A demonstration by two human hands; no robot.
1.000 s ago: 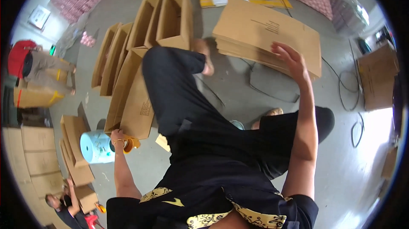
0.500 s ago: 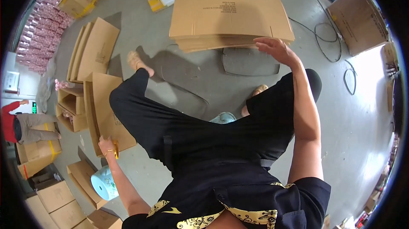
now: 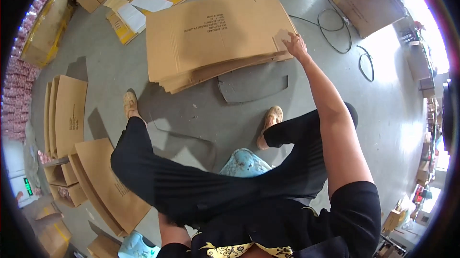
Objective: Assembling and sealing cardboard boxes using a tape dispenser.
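Note:
A stack of flattened cardboard boxes (image 3: 167,32) lies on the floor in front of me, its top sheet marked with dark print. My right hand (image 3: 296,47) is at the stack's right edge, fingers apart and slightly bent over the top sheet; whether they touch it I cannot tell. My left hand is hidden; only part of that forearm (image 3: 172,233) shows beside my thigh. Nearest to it on the left stands a folded carton (image 3: 112,181), leaning. Beneath me is a light blue patterned stool (image 3: 244,163).
More flattened cartons (image 3: 70,114) stand upright at the left, near small open boxes (image 3: 72,193). Another blue stool (image 3: 136,246) is at the lower left. Black cable (image 3: 335,47) coils on the floor at right, by a large carton (image 3: 366,1). Strapping (image 3: 254,99) lies before the stack.
My right hand has reached forward to the stack's right edge. The left hand has left the folded carton at the left and gone out of sight. The view has shifted and turned.

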